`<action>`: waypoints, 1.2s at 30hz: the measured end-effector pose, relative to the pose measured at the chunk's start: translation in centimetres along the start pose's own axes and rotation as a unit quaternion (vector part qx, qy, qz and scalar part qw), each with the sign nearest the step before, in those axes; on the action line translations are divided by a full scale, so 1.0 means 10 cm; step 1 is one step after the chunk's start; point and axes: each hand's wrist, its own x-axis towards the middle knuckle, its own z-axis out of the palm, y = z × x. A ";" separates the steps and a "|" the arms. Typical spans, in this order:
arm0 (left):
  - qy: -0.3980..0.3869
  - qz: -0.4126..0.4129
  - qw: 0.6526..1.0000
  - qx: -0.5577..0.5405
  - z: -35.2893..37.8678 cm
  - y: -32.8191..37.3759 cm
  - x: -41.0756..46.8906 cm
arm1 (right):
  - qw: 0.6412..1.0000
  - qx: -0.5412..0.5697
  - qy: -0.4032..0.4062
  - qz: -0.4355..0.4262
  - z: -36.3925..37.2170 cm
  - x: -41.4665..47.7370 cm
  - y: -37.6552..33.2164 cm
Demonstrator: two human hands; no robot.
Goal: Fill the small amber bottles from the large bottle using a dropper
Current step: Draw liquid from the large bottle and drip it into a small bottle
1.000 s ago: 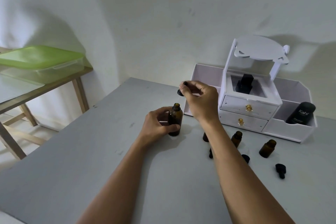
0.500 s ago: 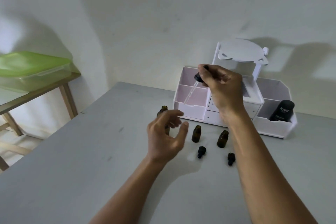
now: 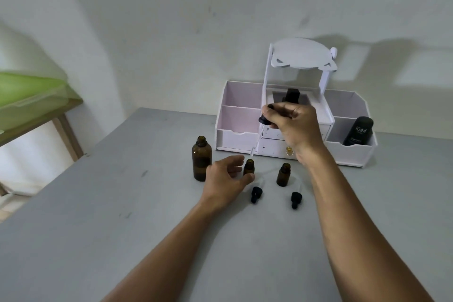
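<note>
Item 1: dropper [image 3: 259,133], black bulb pinched in my right hand [image 3: 293,127], glass tip slanting down to just above small amber bottle [image 3: 249,167].
Item 2: that bottle, uncapped, upright on the grey table [image 3: 122,203]; my left hand [image 3: 226,179] half-open beside it, thumb at its base, not clasping it.
Item 3: large amber bottle [image 3: 201,158], open, standing left of my left hand.
Item 4: second small bottle [image 3: 283,174], open, right.
Item 5: 2 loose dropper caps [image 3: 256,194], nearer me.
Item 6: white organizer [image 3: 245,140], behind.

You can read one word only: "Kahf", in white letters on the black bottle [image 3: 358,130] leaning in the far-right compartment of the white organizer [image 3: 353,152]. Smaller print beneath is illegible.
</note>
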 end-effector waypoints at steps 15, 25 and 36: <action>0.010 0.025 0.999 -0.023 0.02 -0.04 0.02 | 1.000 -0.010 0.000 0.014 0.03 0.05 0.14; 0.010 0.020 0.999 -0.027 0.02 -0.04 0.01 | 0.999 -0.041 -0.009 -0.004 0.06 0.04 0.16; 0.007 0.028 0.999 -0.027 0.02 -0.05 0.02 | 0.998 -0.052 -0.005 -0.035 0.11 0.01 0.15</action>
